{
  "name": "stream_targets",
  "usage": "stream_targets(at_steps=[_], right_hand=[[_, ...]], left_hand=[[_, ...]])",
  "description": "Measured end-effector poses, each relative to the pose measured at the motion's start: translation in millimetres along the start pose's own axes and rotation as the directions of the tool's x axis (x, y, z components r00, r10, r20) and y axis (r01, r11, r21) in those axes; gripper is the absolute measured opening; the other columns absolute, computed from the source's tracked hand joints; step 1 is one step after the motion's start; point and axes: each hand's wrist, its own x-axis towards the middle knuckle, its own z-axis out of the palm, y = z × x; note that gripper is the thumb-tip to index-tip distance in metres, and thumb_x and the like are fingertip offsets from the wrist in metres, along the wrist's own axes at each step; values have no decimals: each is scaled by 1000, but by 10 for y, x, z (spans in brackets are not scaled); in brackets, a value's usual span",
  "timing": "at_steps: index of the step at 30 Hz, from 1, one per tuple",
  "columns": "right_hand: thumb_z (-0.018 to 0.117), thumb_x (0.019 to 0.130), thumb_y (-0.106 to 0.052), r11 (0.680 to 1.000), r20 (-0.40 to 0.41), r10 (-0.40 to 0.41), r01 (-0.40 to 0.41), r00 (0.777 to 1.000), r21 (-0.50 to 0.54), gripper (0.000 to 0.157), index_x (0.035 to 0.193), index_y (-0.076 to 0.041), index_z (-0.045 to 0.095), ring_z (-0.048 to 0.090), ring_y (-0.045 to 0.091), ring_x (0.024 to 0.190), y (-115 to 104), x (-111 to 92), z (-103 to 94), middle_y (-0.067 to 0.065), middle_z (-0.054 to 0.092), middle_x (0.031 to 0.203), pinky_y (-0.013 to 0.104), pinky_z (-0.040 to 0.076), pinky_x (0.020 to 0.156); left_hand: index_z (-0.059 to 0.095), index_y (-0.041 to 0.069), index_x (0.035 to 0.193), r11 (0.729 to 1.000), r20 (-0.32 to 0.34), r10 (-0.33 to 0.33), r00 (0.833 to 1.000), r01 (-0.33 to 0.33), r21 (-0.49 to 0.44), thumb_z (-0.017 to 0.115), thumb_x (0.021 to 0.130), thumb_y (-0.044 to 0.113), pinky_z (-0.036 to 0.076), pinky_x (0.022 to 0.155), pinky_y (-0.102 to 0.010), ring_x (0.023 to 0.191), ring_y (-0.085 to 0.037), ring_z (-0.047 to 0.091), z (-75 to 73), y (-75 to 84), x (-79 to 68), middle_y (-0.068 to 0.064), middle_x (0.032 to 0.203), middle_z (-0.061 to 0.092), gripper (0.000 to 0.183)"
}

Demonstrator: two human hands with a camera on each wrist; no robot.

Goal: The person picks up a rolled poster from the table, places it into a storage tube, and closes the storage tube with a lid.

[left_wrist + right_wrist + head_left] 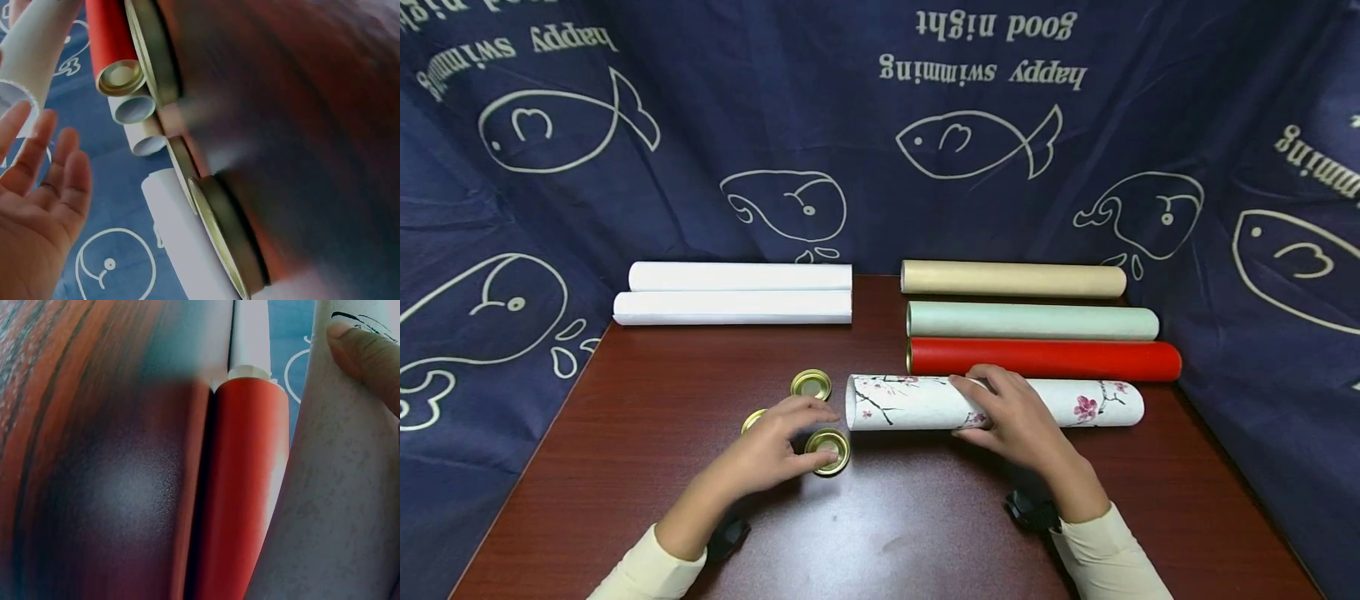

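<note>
My right hand (1018,421) grips a white cardboard tube (891,404) printed with pink blossoms and dark branches, thumb on the near side and fingers over the top. In the right wrist view the thumb (362,353) presses against the tube's side. The tube's open left end faces my left hand (775,450), which holds nothing, its fingers spread and slightly bent. Around that hand lie three gold round lids: one behind (811,383), one under the thumb tip (831,437), and one partly hidden by the hand (751,420).
Behind the blossom tube lie a red tube (1097,358), a light green tube (1037,321) and a beige tube (1015,279). Two white rolls (737,308) lie side by side at the back left. A dark blue printed cloth (865,100) surrounds the brown table (625,433).
</note>
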Motion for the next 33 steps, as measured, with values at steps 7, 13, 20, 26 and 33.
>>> stream_targets(at_steps=[7,13,20,26,33], right_hand=[[94,62,-28,1000,-4,-3,3,1000,6,79,132,-15,60,58,29,96,-4,3,6,11,58,115,48,50,81],[93,63,-27,1000,-3,-4,4,1000,5,79,133,-15,60,58,29,97,3,-5,16,11,57,115,48,50,80],[93,63,-28,1000,-2,-4,4,1000,-1,79,133,-15,59,58,29,96,7,-3,11,11,57,115,48,50,80],[94,62,-28,1000,2,1,-1,1000,-1,80,133,-15,59,58,29,97,6,-10,6,11,57,115,48,51,81],[93,63,-30,1000,-1,-13,13,1000,-1,78,132,-15,60,58,29,96,-1,7,16,11,58,114,48,50,80]], left_hand=[[67,7,122,967,205,-39,978,-15,255,86,74,38,46,100,-46,120,-27,55,106,13,-8,-8,128,60,60],[66,8,122,940,290,-71,954,-33,339,85,76,39,46,100,-47,122,-27,54,200,37,16,-9,129,60,59],[67,7,122,929,326,-108,939,-22,369,85,76,27,47,99,-46,117,-29,56,223,50,29,-10,128,62,54],[68,7,121,942,334,-108,937,-12,336,86,74,22,48,99,-42,113,-26,57,195,47,-17,-7,120,64,52],[65,4,126,980,305,-108,946,49,195,84,79,20,47,99,-45,116,-28,57,32,43,-101,-9,124,61,53]])
